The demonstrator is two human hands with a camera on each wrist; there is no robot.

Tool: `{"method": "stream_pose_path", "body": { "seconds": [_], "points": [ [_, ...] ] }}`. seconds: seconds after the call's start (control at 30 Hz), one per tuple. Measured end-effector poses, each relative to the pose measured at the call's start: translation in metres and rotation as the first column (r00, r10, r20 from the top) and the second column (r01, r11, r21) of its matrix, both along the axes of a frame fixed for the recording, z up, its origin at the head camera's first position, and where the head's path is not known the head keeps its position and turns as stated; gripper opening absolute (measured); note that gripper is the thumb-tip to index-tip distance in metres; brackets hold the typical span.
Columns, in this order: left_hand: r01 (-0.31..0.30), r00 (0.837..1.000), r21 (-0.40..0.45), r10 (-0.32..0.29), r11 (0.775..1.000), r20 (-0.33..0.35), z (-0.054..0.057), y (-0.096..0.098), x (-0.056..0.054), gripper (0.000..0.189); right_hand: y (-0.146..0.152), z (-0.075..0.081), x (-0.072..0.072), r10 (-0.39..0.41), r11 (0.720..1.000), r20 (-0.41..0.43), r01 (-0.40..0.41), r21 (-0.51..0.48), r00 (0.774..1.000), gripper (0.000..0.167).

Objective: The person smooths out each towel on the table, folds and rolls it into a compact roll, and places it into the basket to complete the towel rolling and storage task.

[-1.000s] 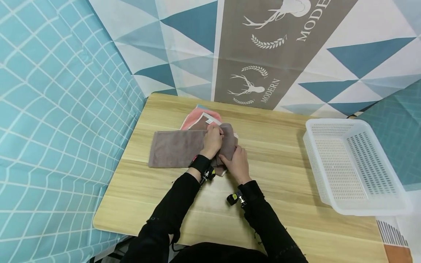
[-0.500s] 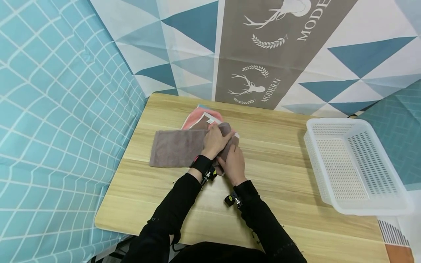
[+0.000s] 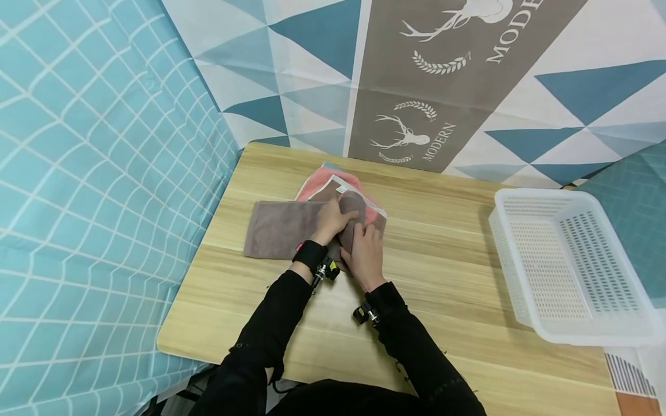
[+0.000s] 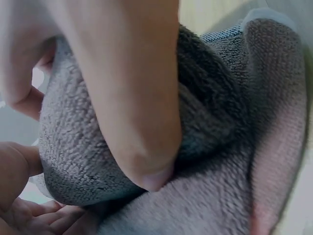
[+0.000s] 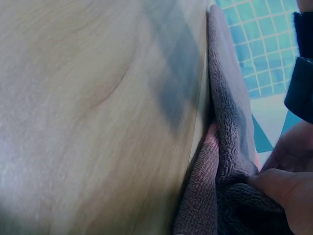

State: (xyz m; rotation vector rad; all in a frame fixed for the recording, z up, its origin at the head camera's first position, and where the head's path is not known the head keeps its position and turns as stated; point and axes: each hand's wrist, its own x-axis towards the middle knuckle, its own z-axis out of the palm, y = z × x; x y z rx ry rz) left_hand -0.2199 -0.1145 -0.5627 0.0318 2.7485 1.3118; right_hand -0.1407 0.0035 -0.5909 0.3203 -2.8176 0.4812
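To the far left, beside the left hand point(image 3: 330, 221), the flat length of the grey-brown towel point(image 3: 276, 231) lies on the table point(image 3: 442, 277); it looks soft, light and hard to damage. The left hand grips its raised fold point(image 3: 355, 202), thumb across it, with pink cloth point(image 3: 318, 180) just beyond that hand. Further right, the right hand point(image 3: 366, 257) pinches the fold's nearer part (its thumb presses into the pile). Such limp fabric probably sags unless held at both ends, thumbs on top.
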Motion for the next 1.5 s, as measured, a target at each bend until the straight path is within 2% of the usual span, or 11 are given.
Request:
{"method": "stream_pose_path", "body": {
  "seconds": [0.13, 0.27, 0.4, 0.57, 0.73, 0.87, 0.97, 1.07, 1.23, 1.33, 1.5],
  "points": [
    [-0.036, 0.998, 0.117, 0.029, 0.992, 0.061, -0.003, -0.013, 0.002, 0.070, -0.005, 0.000, 0.001, 0.039, 0.997, -0.044, -0.036, 0.067, 0.998, 0.062],
    [-0.029, 0.996, 0.157, 0.016, 0.987, 0.084, -0.004, -0.022, 0.002, 0.070, -0.009, 0.000, 0.002, 0.080, 0.995, -0.032, -0.078, 0.067, 0.996, 0.070],
    [-0.054, 0.996, 0.120, 0.044, 0.991, 0.079, -0.005, -0.029, 0.002, 0.071, -0.008, 0.003, 0.000, 0.168, 0.985, 0.007, -0.168, -0.050, 0.986, 0.068],
    [-0.123, 0.992, 0.046, 0.123, 0.991, 0.014, -0.008, -0.036, 0.005, 0.059, -0.006, 0.010, -0.007, 0.258, 0.947, 0.074, -0.237, -0.216, 0.963, 0.041],
    [-0.148, 0.989, -0.052, 0.147, 0.988, -0.036, -0.009, -0.036, 0.007, 0.042, -0.007, 0.012, -0.007, 0.151, 0.937, 0.254, -0.057, -0.343, 0.956, 0.057],
    [-0.129, 0.991, -0.135, 0.122, 0.982, -0.060, -0.006, -0.032, 0.007, 0.028, -0.010, 0.010, -0.005, 0.053, 0.915, 0.400, 0.115, -0.386, 0.915, 0.074],
    [-0.125, 0.990, -0.161, 0.113, 0.979, -0.084, -0.004, -0.027, 0.007, 0.021, -0.011, 0.009, -0.005, 0.021, 0.917, 0.437, 0.157, -0.366, 0.899, 0.073],
    [-0.128, 0.988, -0.194, 0.108, 0.973, -0.108, -0.001, -0.021, 0.008, 0.019, -0.013, 0.008, -0.006, -0.011, 0.936, 0.419, 0.157, -0.316, 0.908, 0.073],
    [-0.134, 0.988, -0.267, 0.108, 0.954, -0.111, 0.003, -0.012, 0.011, 0.029, -0.015, 0.009, -0.011, 0.002, 0.935, 0.362, 0.127, -0.331, 0.932, 0.072],
    [-0.153, 0.987, -0.294, 0.130, 0.943, -0.099, 0.005, -0.010, 0.012, 0.051, -0.017, 0.010, -0.012, 0.033, 0.927, 0.336, 0.097, -0.362, 0.941, 0.074],
    [-0.157, 0.988, -0.289, 0.150, 0.944, -0.046, 0.006, -0.012, 0.010, 0.087, -0.024, 0.009, -0.010, 0.016, 0.956, 0.307, 0.076, -0.284, 0.952, 0.085]
  ]
}}
